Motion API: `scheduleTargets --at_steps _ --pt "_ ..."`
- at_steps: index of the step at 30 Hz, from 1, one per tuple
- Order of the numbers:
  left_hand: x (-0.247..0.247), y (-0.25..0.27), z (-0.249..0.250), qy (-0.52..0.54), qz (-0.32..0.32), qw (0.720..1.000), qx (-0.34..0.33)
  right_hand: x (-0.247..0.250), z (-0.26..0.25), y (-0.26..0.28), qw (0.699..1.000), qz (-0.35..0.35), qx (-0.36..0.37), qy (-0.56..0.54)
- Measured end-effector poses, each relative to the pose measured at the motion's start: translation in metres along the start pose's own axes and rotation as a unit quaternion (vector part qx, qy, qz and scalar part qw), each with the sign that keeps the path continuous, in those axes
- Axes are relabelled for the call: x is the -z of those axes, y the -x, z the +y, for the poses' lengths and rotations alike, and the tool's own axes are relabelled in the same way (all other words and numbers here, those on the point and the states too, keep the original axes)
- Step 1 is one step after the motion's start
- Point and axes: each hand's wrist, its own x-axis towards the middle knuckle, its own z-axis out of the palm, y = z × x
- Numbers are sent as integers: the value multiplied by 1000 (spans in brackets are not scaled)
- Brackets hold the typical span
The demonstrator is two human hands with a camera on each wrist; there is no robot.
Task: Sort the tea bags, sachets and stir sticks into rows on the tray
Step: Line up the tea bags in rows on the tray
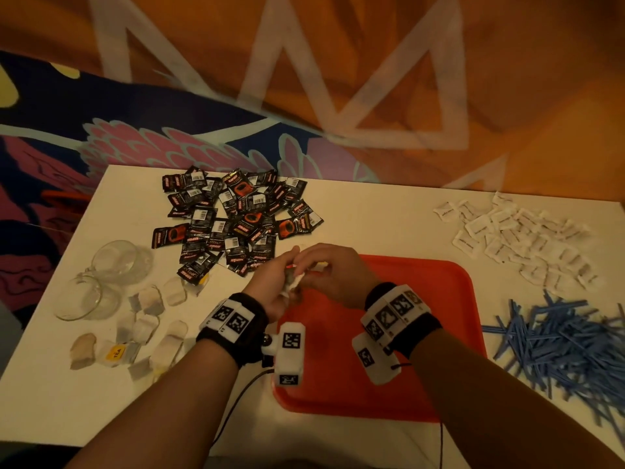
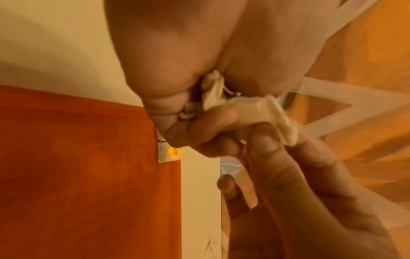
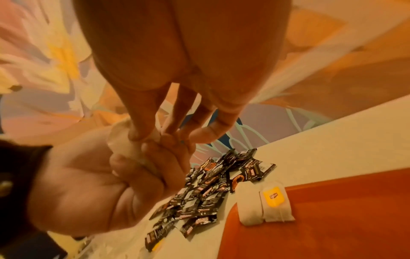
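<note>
Both hands meet above the far left corner of the red tray (image 1: 439, 299). My left hand (image 1: 287, 265) grips a small bunch of white tea bags (image 1: 294, 282) in its curled fingers. My right hand (image 1: 306, 270) pinches one tea bag (image 2: 266, 112) of that bunch between thumb and fingers. In the right wrist view the right hand (image 3: 155, 136) nips the paper (image 3: 124, 145) sticking out of the left hand (image 3: 133, 175). Two tea bags (image 3: 248, 205), one with a yellow tag (image 3: 275, 196), lie side by side on the tray's corner.
Black coffee sachets (image 1: 236, 218) are heaped at the far left. Loose tea bags (image 1: 148, 319) and two glass cups (image 1: 101, 279) lie on the left of the white table. White sachets (image 1: 521, 235) sit at the far right, blue stir sticks (image 1: 558, 343) nearer right.
</note>
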Motion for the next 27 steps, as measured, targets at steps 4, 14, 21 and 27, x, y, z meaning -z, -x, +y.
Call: scheduleTargets --at_steps 4,14,21,27 --pt "-2 10 -5 6 -25 1000 3 9 -1 9 998 10 -22 -51" --pt "1 18 -20 94 -86 992 22 21 -6 24 986 65 -5 -156" --pt "4 23 -19 -97 -10 976 -194 25 -7 27 973 130 -37 -186" --pt "-12 34 -4 -257 -7 888 -380 22 -6 25 971 160 -47 -173"
